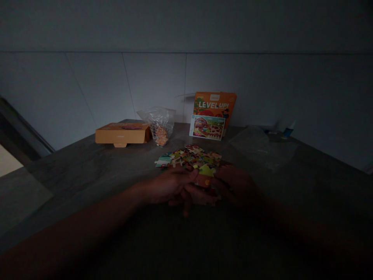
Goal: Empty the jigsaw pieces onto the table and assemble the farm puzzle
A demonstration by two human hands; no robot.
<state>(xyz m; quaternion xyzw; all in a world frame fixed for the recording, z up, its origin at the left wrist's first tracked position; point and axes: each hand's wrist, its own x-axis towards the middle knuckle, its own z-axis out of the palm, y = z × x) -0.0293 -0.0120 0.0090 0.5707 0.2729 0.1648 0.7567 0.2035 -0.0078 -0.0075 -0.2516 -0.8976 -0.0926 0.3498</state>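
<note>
So the left hand (pixel 171 186) and the right hand (pixel 236 184) sit close together at the near edge of a messy pile of puzzle pieces (pixel 189 157), on a dark gray table (pixel 87 167). Their fingers cross over each other, low and half open. It is too dark to tell if either hand is holding a piece. A green piece (pixel 206 170) and a red piece (pixel 204 181) lie right by the fingers. The pieces look like a loose heap, and I cannot see any joined up. To get just one piece out, fingers would need to pinch it away from the heap. Behind the pile are an orange box (pixel 122 133), a see-through bag (pixel 159 126), and an orange card (pixel 215 105) that says LEVEL UP!, with a small farm picture (pixel 207 127) in front of it. A clear plastic sheet (pixel 259 146) lies off to the right.
</note>
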